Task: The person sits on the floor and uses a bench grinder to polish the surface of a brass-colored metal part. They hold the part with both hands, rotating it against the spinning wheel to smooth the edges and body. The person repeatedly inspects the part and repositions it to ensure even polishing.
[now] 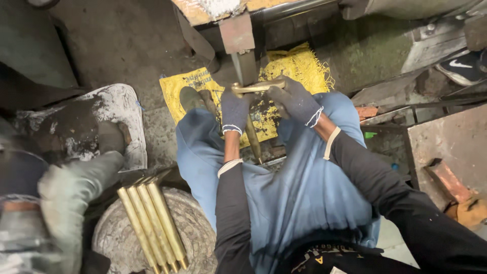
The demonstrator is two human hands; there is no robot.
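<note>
Both my hands wear dark knit gloves. Together they hold a brass handle-shaped piece [257,87] level between them, just below a metal machine head [244,66]. My left hand [234,111] grips its left end and my right hand [296,101] grips its right end. A second long brass rod [253,138] slants down between my knees under my left hand. I sit in blue trousers with my foot [190,97] on a yellow woven sack [284,68].
Several brass rods [152,226] lie side by side on a round grey stone [195,233] at lower left. A grey gloved hand of another person [71,190] is beside them. A rusty metal plate [446,147] and brick [446,180] stand at right.
</note>
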